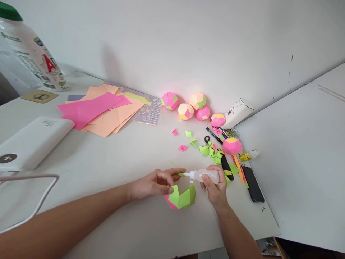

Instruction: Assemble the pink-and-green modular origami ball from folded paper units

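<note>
My left hand (157, 183) is closed on a half-formed folded paper ball (184, 198), green with pink at its lower left and open at the top. The thumb presses on its rim, while the fingertips reach behind beside a small green flap. Wrapped in my right hand (217, 189) is a white, translucent glue bottle (206, 176), lying almost level. Its narrow nozzle points left and meets the green paper by my left fingertips. Whether glue is coming out is too small to see. Folded green paper pieces (212, 153) lie in a pile beyond the bottle.
Several finished paper balls (185, 111) sit along the wall. Pink and peach paper sheets (105, 111), a white power bank (35, 144) and a large bottle (32, 50) occupy the left. At right are a black phone (252, 183), a yellow-labelled bottle (248, 155) and a white box (238, 113).
</note>
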Demonstrator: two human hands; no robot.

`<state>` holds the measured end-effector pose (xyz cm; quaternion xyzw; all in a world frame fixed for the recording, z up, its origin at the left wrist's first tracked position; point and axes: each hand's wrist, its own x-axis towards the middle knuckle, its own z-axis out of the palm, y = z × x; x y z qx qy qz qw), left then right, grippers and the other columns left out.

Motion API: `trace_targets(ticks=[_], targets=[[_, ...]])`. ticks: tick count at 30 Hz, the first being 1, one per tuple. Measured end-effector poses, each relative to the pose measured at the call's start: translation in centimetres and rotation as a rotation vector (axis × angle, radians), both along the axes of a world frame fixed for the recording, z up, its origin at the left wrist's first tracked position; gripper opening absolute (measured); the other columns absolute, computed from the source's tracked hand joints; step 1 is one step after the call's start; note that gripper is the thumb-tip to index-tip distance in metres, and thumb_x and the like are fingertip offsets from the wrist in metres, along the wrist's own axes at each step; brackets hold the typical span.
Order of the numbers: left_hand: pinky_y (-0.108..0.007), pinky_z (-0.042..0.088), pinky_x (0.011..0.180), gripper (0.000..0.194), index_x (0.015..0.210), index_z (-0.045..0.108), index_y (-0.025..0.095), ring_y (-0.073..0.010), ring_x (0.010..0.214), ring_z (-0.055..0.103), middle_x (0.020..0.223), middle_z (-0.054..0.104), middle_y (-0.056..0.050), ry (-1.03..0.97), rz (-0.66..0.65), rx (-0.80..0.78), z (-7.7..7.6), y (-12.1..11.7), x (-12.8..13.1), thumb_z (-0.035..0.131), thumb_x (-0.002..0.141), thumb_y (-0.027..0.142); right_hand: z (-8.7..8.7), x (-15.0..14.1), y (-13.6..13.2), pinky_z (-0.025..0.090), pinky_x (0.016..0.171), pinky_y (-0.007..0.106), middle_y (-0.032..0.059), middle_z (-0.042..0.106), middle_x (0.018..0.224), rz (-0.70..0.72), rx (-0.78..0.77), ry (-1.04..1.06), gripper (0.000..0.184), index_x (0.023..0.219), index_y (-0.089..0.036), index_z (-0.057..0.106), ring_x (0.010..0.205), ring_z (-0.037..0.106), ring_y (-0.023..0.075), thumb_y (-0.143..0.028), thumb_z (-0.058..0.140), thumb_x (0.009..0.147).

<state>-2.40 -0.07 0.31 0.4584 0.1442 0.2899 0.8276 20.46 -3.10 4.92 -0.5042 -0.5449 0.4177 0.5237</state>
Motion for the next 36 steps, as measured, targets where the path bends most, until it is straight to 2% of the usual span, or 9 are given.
trace_targets(ticks=[16,20,28,36], targets=[[-0.045,0.027,0.11,0.006,0.072,0.072,0.02,-0.0305,0.133,0.037,0.15,0.033,0.0,0.019,0.013,0.009,-0.01,0.14,0.02,0.069,0.078,0.022,0.09,0.15,0.16,0.033,0.039,0.021,-0.0086,0.045,0.051,-0.011,-0.062,-0.023,0.025,0.09,-0.022,0.048,0.039,0.04,0.0081,-0.038,0.064,0.079],[-0.045,0.026,0.11,0.006,0.072,0.072,0.02,-0.03,0.134,0.037,0.15,0.034,0.0,0.022,0.017,0.01,-0.05,0.18,0.01,0.07,0.077,0.023,0.13,-0.02,-0.22,0.033,0.04,0.022,-0.0072,0.044,0.055,-0.032,-0.008,-0.096,0.025,0.089,-0.022,0.05,0.042,0.042,0.009,-0.037,0.066,0.077],[-0.047,0.024,0.11,0.006,0.069,0.071,0.021,-0.032,0.135,0.033,0.151,0.033,0.001,0.053,0.013,-0.02,0.34,0.11,-0.05,0.072,0.075,0.023,0.34,-0.09,-0.47,0.036,0.041,0.023,-0.001,0.053,0.069,-0.09,0.123,-0.259,0.019,0.086,-0.022,0.055,0.047,0.044,0.0103,-0.033,0.066,0.074],[-0.046,0.025,0.11,0.007,0.069,0.07,0.02,-0.0317,0.134,0.035,0.15,0.034,-0.001,0.042,0.016,-0.004,0.53,0.23,0.03,0.072,0.074,0.024,0.06,-0.01,-0.33,0.033,0.041,0.023,-0.0034,0.048,0.065,-0.1,0.042,-0.168,0.024,0.088,-0.022,0.054,0.046,0.041,0.0091,-0.037,0.067,0.075]])
